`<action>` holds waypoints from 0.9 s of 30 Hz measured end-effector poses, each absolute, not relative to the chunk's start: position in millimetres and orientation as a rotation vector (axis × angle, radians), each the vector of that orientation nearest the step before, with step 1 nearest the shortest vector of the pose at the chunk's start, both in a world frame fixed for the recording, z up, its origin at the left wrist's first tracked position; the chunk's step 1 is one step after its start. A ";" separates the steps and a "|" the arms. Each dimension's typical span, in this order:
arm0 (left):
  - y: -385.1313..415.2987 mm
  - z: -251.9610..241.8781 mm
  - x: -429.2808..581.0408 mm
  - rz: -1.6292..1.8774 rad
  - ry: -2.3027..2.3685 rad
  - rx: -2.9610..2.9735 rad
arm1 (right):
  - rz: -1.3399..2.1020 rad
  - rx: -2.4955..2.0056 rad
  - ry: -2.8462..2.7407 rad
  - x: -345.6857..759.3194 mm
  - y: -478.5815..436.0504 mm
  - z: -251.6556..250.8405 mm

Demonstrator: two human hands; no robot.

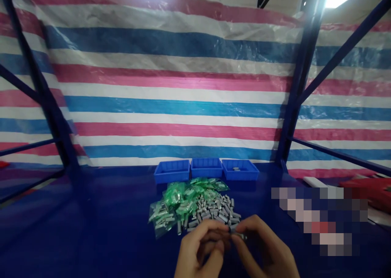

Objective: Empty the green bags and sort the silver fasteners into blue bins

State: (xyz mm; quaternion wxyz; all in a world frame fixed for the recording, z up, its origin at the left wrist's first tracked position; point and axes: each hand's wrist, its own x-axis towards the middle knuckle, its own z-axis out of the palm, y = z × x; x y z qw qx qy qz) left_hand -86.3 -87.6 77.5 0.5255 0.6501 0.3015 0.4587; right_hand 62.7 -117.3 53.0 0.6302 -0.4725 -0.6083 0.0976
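Observation:
My left hand [200, 247] is closed, its fingers curled inward and the index fingertip at a small grey metal cylinder [233, 228]. Whatever lies inside its grip is hidden by the fingers. Thumb and index finger of my right hand [267, 247] pinch that same cylinder from the right, and a shiny end shows by the fingertips. Just beyond both hands spreads a loose pile of grey metal cylinders [216, 210]. Left of it and behind it lie clear bags [165, 219] of similar pieces and green-tinted plastic bags [175, 194].
Three blue bins stand in a row at the back: a left bin [172, 176], a middle bin [207, 173] and a right bin [241, 175] with a few small pieces inside. Dark blue posts [290, 119] frame the blue tabletop [116, 221]. A pixelated patch and a red item [371, 190] are at right.

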 end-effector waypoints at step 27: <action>-32.1 109.1 -94.4 1.275 0.648 2.306 | 0.380 -1.103 -1.406 122.4 -34.9 82.8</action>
